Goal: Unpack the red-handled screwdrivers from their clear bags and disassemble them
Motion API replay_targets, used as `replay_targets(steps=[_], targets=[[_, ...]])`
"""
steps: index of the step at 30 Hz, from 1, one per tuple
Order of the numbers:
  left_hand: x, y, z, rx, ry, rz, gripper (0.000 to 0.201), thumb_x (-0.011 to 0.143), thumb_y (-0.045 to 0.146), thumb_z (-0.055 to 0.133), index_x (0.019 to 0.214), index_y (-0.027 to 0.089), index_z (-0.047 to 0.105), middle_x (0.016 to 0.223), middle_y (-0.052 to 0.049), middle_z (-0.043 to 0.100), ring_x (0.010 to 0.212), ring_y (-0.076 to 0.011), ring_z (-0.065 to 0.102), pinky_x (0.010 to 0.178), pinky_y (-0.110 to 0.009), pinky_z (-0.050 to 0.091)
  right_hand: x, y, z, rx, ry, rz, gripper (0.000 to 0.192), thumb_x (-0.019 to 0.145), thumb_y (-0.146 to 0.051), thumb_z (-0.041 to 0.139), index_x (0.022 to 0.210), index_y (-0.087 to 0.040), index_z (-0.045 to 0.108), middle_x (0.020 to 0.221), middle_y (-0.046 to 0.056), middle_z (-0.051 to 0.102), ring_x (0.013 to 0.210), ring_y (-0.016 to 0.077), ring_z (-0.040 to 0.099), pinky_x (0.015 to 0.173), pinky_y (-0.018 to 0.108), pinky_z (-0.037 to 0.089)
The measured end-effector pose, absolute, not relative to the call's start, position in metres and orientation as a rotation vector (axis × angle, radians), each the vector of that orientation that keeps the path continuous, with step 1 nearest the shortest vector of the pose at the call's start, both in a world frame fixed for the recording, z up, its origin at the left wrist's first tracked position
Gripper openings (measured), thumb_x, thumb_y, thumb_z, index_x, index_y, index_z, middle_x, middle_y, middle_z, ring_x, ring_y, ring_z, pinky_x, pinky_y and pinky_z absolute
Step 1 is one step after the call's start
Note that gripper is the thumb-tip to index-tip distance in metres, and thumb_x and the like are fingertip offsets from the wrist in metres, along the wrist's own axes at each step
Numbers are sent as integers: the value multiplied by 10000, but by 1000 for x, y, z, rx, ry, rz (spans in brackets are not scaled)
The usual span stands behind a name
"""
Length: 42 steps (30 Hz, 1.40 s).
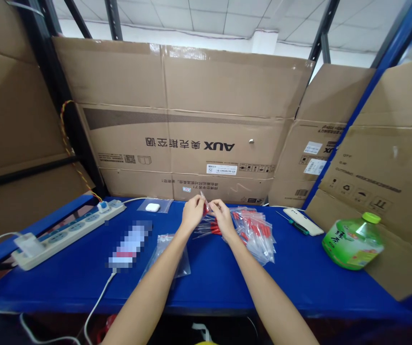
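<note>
My left hand point(193, 211) and my right hand point(222, 218) meet over the middle of the table, fingers pinched together. Between them is a small clear plastic bag point(203, 195), with something red showing at its lower part; the fingers hide most of it. Just below lie several loose red-handled pieces with thin metal shafts point(211, 227), partly covered by my hands. To the right of my right hand, a fanned pile of clear bags with red-handled pieces inside point(258, 230) rests on the table. Flat clear plastic bags point(180, 263) lie beside my left forearm.
On the blue table point(216, 287), a power strip point(72, 230), a phone point(130, 247) on a cable and a white case point(152, 207) are at left. At right are a white phone-like object point(302, 220), a green screwdriver point(297, 226) and a green bottle point(353, 242). Cardboard point(191, 86) walls the back.
</note>
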<state>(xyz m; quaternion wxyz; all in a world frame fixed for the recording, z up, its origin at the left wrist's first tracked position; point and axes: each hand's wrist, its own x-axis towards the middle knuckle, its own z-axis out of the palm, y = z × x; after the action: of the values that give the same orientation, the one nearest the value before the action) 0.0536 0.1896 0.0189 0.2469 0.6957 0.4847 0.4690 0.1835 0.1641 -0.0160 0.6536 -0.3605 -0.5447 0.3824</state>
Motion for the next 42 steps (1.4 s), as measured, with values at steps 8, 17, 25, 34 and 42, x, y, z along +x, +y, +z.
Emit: replay_targets(steps=[8, 17, 25, 34, 42], targets=[[56, 192, 13, 1906, 1253, 1153, 410, 918, 449, 466, 632, 186, 597, 615, -12, 629, 598, -150, 531, 588, -253, 335, 186, 165, -19, -877, -1203, 884, 299, 801, -486, 702, 899, -209, 645, 822, 6, 649, 786, 168, 606, 723, 278, 527], [53, 197, 9, 1880, 1181, 1165, 350, 898, 410, 479, 654, 185, 592, 571, -2, 596, 583, -148, 523, 603, -246, 378, 187, 165, -18, -855, -1161, 995, 346, 760, -529, 735, 889, -217, 659, 824, 8, 665, 792, 182, 632, 723, 305, 556], [53, 193, 13, 2107, 1143, 1026, 356, 953, 369, 402, 705, 188, 583, 678, -17, 653, 647, -151, 562, 632, -242, 367, 191, 165, -19, -891, -1104, 1158, 438, 696, -598, 778, 801, -203, 619, 741, -20, 616, 683, 153, 610, 650, 295, 561], [58, 187, 13, 2217, 1265, 1034, 328, 958, 342, 434, 711, 201, 598, 675, -16, 650, 636, -158, 547, 613, -247, 315, 195, 167, -23, -925, -1105, 1132, 321, 727, -501, 729, 755, -205, 607, 711, -27, 593, 659, 144, 571, 619, 277, 552], [60, 175, 19, 2344, 1152, 1006, 268, 920, 335, 465, 720, 203, 584, 657, -12, 638, 597, -149, 522, 594, -255, 279, 195, 166, -21, -896, -1042, 1218, 396, 764, -591, 682, 816, -208, 596, 727, -8, 651, 636, 169, 619, 598, 306, 541]])
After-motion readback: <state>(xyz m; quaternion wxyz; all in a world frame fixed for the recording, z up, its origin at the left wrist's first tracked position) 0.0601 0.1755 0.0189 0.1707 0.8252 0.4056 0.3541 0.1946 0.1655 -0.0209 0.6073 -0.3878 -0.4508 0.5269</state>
